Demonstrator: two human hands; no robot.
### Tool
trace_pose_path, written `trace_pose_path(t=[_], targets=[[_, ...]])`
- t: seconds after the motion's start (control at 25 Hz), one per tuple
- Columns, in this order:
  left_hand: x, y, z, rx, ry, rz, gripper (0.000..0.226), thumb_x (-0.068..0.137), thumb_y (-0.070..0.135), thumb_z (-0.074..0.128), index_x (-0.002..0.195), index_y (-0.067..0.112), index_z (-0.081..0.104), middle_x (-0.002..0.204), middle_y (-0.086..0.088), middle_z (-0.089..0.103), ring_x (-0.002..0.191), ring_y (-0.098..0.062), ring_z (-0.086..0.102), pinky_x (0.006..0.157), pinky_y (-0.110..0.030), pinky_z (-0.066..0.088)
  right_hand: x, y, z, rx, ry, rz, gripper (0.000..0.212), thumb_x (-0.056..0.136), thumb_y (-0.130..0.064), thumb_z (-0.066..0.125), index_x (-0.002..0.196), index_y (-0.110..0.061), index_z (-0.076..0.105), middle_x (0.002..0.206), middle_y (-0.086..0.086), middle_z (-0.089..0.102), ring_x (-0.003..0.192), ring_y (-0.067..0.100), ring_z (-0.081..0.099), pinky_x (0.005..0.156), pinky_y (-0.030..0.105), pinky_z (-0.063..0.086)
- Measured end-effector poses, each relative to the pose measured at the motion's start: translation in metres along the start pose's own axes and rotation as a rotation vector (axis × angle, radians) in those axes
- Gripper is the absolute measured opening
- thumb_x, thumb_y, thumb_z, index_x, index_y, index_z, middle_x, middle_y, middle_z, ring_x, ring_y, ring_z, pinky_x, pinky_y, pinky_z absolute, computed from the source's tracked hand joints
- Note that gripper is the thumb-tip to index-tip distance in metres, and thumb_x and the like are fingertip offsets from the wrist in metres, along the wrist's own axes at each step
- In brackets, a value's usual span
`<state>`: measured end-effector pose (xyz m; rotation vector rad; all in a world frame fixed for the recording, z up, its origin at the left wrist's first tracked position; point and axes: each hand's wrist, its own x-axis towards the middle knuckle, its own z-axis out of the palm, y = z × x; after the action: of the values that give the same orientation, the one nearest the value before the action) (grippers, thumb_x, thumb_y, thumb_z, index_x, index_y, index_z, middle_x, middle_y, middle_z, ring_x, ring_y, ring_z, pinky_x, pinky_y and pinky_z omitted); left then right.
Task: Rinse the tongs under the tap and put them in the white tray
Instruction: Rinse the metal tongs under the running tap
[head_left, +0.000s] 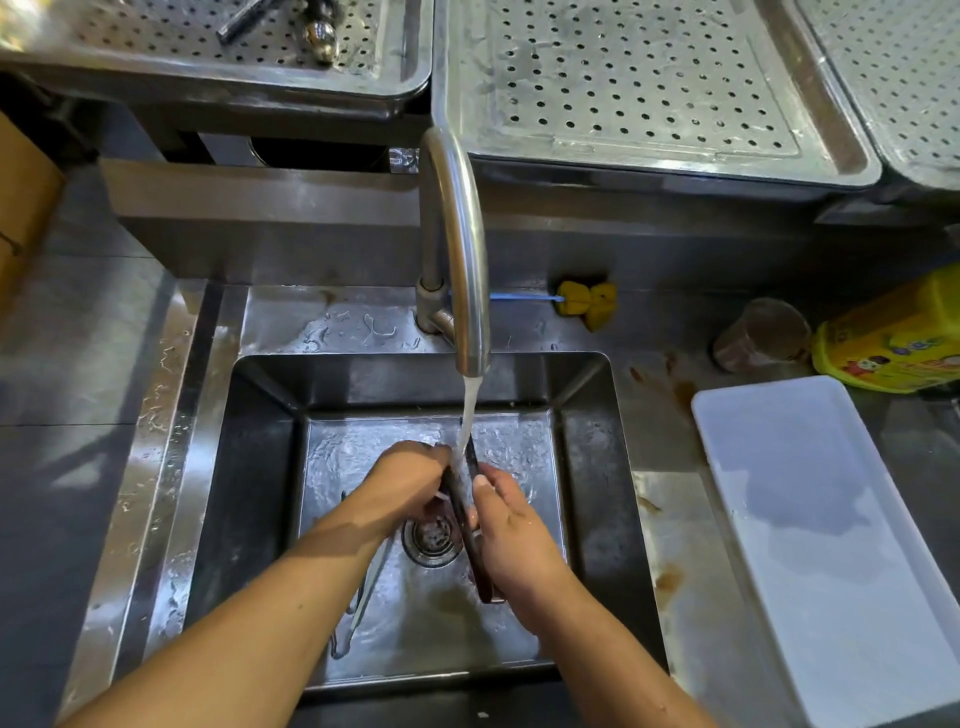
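Dark tongs (464, 506) stand nearly upright over the sink (249, 467), with their top end in the water running from the steel tap (457, 234). My left hand (402, 480) grips them from the left near the top. My right hand (511, 530) holds them from the right lower down, and the lower end (485, 587) shows below my palm. A second pair of metal tongs (366, 587) lies on the sink floor, partly under my left forearm. The white tray (821, 519) sits on the counter to the right of the sink and holds nothing.
The drain (431, 540) is in the middle of the sink floor. A yellow sponge brush (587, 304) lies behind the tap. A brown cup (761, 335) and a yellow bottle (893, 343) stand behind the tray. Perforated steel trays (649, 88) fill the raised shelf at the back.
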<state>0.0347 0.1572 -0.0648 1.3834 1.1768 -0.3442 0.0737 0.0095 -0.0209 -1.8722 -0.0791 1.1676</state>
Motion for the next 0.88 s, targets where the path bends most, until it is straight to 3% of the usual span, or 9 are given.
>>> trace_pose_path(t=[0.08, 0.2, 0.32, 0.44, 0.52, 0.6, 0.68, 0.76, 0.88], targets=[[-0.003, -0.001, -0.004, 0.042, -0.070, 0.081, 0.023, 0.098, 0.016, 0.060, 0.101, -0.002, 0.074, 0.094, -0.025, 0.079, 0.067, -0.032, 0.071, 0.065, -0.040, 0.059, 0.003, 0.005, -0.001, 0.037, 0.004, 0.008, 0.032, 0.109, -0.046, 0.042, 0.134, -0.036, 0.060, 0.098, -0.014, 0.071, 0.085, -0.002, 0.066, 0.071, 0.017, 0.048], [-0.011, -0.007, -0.006, 0.032, -0.290, 0.062, 0.022, 0.099, 0.017, 0.058, 0.091, 0.005, 0.074, 0.081, -0.018, 0.078, 0.070, -0.032, 0.068, 0.069, -0.042, 0.055, 0.007, 0.006, -0.002, 0.066, 0.019, 0.016, 0.026, 0.110, -0.041, 0.045, 0.114, -0.029, 0.068, 0.093, -0.008, 0.076, 0.083, 0.001, 0.070, 0.069, 0.016, 0.051], [-0.009, -0.004, -0.003, -0.053, -0.096, -0.050, 0.034, 0.108, 0.025, 0.052, 0.085, 0.007, 0.070, 0.065, -0.009, 0.075, 0.052, -0.022, 0.067, 0.056, -0.030, 0.056, 0.008, 0.007, 0.005, -0.003, -0.024, 0.003, 0.027, 0.109, -0.043, 0.045, 0.106, -0.029, 0.068, 0.083, -0.015, 0.077, 0.082, -0.001, 0.070, 0.067, 0.018, 0.050], [-0.012, -0.010, 0.000, -0.036, -0.224, 0.005, 0.024, 0.106, 0.020, 0.055, 0.105, 0.007, 0.076, 0.084, -0.012, 0.075, 0.067, -0.021, 0.067, 0.075, -0.042, 0.060, 0.014, 0.004, 0.005, 0.037, -0.010, 0.013, 0.025, 0.109, -0.040, 0.047, 0.117, -0.027, 0.067, 0.098, -0.009, 0.077, 0.087, 0.001, 0.073, 0.064, 0.014, 0.051], [-0.015, -0.014, 0.004, -0.264, -0.321, -0.062, 0.039, 0.109, 0.038, 0.054, 0.109, 0.005, 0.075, 0.077, -0.009, 0.066, 0.063, -0.019, 0.059, 0.070, -0.043, 0.052, 0.018, -0.001, 0.000, 0.108, 0.021, 0.041, 0.023, 0.109, -0.035, 0.050, 0.114, -0.021, 0.068, 0.093, -0.006, 0.078, 0.075, 0.001, 0.075, 0.056, 0.011, 0.052], [-0.013, -0.014, 0.004, -0.409, -0.307, -0.134, 0.066, 0.106, 0.064, 0.044, 0.097, 0.005, 0.074, 0.067, -0.006, 0.058, 0.054, -0.019, 0.051, 0.062, -0.032, 0.045, 0.019, -0.002, 0.000, 0.083, 0.013, 0.007, 0.022, 0.108, -0.031, 0.052, 0.110, -0.019, 0.070, 0.086, -0.006, 0.081, 0.072, -0.002, 0.075, 0.055, 0.008, 0.050], [-0.011, -0.012, 0.004, -0.409, -0.282, -0.174, 0.081, 0.101, 0.077, 0.033, 0.097, 0.007, 0.075, 0.075, -0.013, 0.064, 0.062, -0.025, 0.058, 0.057, -0.032, 0.052, 0.017, 0.000, 0.007, 0.059, -0.016, -0.046, 0.017, 0.108, -0.029, 0.054, 0.111, -0.027, 0.070, 0.088, -0.015, 0.081, 0.078, -0.002, 0.076, 0.061, 0.009, 0.053], [-0.009, -0.012, 0.003, -0.396, -0.164, -0.180, 0.074, 0.105, 0.069, 0.035, 0.099, 0.008, 0.076, 0.088, -0.018, 0.074, 0.071, -0.029, 0.066, 0.061, -0.036, 0.058, 0.017, 0.008, 0.015, 0.028, -0.031, -0.078, 0.017, 0.105, -0.033, 0.056, 0.115, -0.033, 0.070, 0.098, -0.014, 0.082, 0.091, 0.004, 0.077, 0.077, 0.020, 0.060], [-0.008, -0.018, -0.005, -0.335, -0.041, -0.044, 0.027, 0.107, 0.025, 0.058, 0.108, 0.002, 0.071, 0.106, -0.023, 0.081, 0.074, -0.030, 0.074, 0.068, -0.040, 0.063, 0.020, 0.014, 0.019, 0.047, -0.001, -0.064, 0.024, 0.102, -0.039, 0.058, 0.116, -0.027, 0.072, 0.104, -0.001, 0.082, 0.100, 0.017, 0.077, 0.094, 0.042, 0.060]])
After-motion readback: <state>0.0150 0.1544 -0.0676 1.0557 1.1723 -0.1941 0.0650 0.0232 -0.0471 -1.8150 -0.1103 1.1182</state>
